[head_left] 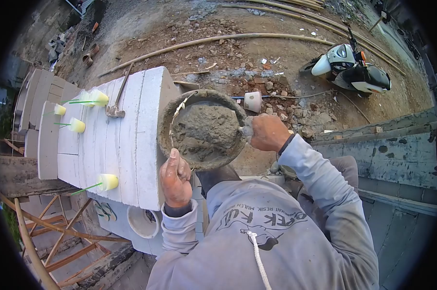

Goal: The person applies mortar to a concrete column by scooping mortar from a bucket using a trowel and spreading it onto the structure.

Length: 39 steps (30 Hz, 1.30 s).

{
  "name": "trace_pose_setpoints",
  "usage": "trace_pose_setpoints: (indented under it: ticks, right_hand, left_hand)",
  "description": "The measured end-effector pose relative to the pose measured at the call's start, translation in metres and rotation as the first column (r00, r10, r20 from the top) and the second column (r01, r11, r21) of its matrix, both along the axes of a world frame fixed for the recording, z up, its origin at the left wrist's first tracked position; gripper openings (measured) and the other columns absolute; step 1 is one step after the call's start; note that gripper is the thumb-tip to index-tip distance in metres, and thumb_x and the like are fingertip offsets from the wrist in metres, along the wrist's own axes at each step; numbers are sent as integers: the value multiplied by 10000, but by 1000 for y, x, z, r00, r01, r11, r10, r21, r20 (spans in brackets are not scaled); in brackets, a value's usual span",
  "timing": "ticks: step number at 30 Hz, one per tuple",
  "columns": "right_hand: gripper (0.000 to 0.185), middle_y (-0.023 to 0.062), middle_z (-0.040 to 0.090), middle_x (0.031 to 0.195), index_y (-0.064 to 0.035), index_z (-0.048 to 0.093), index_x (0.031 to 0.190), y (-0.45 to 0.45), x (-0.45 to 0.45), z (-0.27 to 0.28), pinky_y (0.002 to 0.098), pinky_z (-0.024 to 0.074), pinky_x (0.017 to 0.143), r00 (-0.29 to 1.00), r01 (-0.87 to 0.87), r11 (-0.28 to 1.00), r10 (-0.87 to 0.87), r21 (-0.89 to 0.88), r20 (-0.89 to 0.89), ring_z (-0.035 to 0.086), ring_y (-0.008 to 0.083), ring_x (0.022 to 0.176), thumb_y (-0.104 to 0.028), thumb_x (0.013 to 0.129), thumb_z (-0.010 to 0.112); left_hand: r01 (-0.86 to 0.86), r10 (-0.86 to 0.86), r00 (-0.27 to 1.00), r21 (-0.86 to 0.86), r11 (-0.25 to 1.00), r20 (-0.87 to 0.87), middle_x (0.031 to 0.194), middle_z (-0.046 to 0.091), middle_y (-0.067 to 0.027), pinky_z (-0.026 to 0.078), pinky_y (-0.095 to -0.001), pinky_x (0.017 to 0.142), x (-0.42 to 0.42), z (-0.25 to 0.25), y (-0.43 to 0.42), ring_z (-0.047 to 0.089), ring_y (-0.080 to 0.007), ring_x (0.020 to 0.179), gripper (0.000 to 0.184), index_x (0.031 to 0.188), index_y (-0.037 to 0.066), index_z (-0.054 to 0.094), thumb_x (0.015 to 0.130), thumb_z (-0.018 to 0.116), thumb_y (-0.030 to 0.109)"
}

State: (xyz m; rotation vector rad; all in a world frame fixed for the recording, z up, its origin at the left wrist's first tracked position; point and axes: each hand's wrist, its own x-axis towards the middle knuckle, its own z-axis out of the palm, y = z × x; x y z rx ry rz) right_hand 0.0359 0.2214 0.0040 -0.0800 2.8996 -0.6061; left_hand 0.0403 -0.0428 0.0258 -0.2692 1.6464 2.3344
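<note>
A round bucket (167, 104) of wet grey mortar (208, 126) is in front of me, beside the stack of white blocks. My left hand (176, 179) is closed at the near left rim, fingers round the bucket's rope-like handle (172, 126). At the right rim, my right hand (269, 133) grips a mortar-caked trowel (246, 128); its blade cannot be made out against the mortar. Left of the bucket, the white blocks (148, 130) carry a hammer (115, 111) and several cups of pale yellow drink, one a cup with a green straw (109, 181).
A motor scooter (354, 72) is parked at the upper right on rubble-strewn ground. Long bamboo poles (218, 38) cross the dirt. A small white bucket (252, 101) lies beyond the mortar. A block wall (397, 159) runs along my right; timber framing (63, 232) is at lower left.
</note>
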Motion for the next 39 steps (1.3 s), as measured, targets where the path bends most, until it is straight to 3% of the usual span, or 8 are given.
trace_pose_setpoints:
  ticks: [6,11,15,26,28,30,34,39]
  right_hand:
    - [197,224,644,752,13,631,737,7,-1,11,440,524,664,999,14,998,-11,64,-35,650,366,738,-166,669,587]
    - [204,223,645,764,13,631,759,-4,-11,-20,439,527,673,999,14,997,-12,72,-41,649,363,738,-162,667,582]
    - [201,224,644,761,1,636,765,-4,-4,-32,439,528,674,1000,-5,999,6,33,-27,650,362,741,-167,669,582]
    - [198,243,624,716,25,619,694,60,36,1,458,520,672,997,80,995,-81,-58,-3,636,393,718,-164,646,583]
    - [198,249,628,734,29,623,695,81,50,25,458,521,680,984,173,985,-173,5,-29,637,394,731,-156,640,582]
    - [191,253,632,751,29,630,697,101,72,51,456,522,686,965,256,962,-249,91,-82,639,393,745,-145,639,577]
    - [159,244,636,757,16,639,697,102,60,65,457,521,695,954,293,950,-284,109,-92,641,387,761,-116,647,564]
    - [158,251,635,760,19,633,684,87,34,74,452,522,688,987,150,971,-135,187,-92,641,391,756,-115,627,573]
  left_hand:
    - [-2,2,1000,-9,1000,2,534,321,40,214,-245,445,-4,3,6,263,-69,458,432,605,141,386,936,530,378]
    - [9,-9,1000,31,999,-6,537,306,55,222,-237,416,-2,1,6,248,-60,430,410,622,152,378,965,492,345]
    - [-15,15,1000,-6,1000,26,528,324,34,207,-246,453,1,3,8,275,-72,466,449,593,136,393,924,545,398]
    - [-49,49,999,19,999,17,520,291,48,222,-239,428,-2,4,15,218,-69,414,420,616,158,353,963,495,348]
    - [-28,27,999,-20,999,-38,490,256,62,209,-237,395,-3,-4,18,221,-54,398,430,612,164,345,971,478,359]
    - [144,-138,988,93,985,-65,529,310,60,200,-224,402,-11,-14,13,250,-42,430,405,634,155,374,960,501,359]
    - [61,-62,997,-41,997,-40,500,266,60,215,-231,390,-8,-5,23,207,-51,397,417,622,162,366,976,471,356]
    - [49,-49,999,-38,998,-6,511,265,53,222,-232,412,-9,-5,31,228,-55,420,411,622,156,368,977,476,333]
